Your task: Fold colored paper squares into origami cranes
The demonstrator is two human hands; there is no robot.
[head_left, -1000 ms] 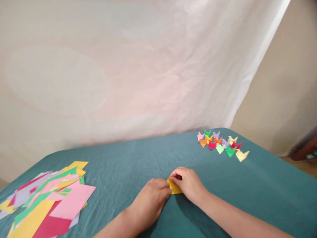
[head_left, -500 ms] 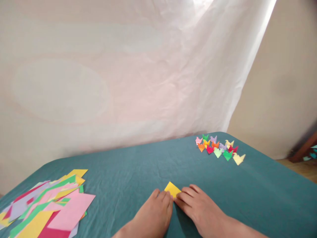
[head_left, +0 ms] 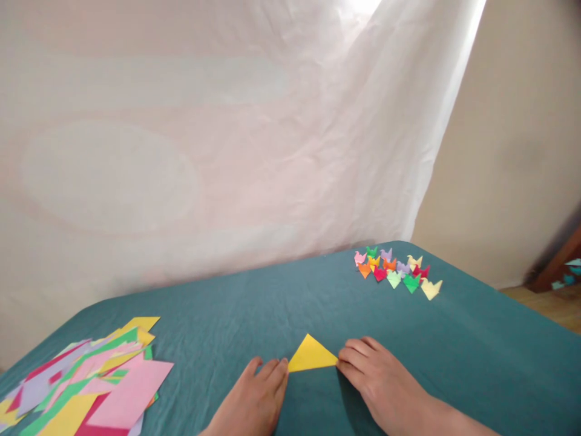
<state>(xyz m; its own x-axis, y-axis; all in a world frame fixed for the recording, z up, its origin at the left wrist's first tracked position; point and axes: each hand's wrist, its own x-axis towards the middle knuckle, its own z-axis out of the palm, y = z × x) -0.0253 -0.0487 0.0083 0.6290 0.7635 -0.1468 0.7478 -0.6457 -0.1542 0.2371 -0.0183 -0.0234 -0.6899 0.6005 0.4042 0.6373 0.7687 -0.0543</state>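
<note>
You seem mid-crease, left hand and right hand, fingers together (whether pinching, I can't tell), at the near corners of the yellow triangle on the table; press evenly next.

Our L bare hand & R bare hand, fingertips almost meeting at the near edge 0.5 s ago, have moved apart to opp. corners of the yellow paper triangle. We now see nearly all of it, vs. just the far part b4.
</note>
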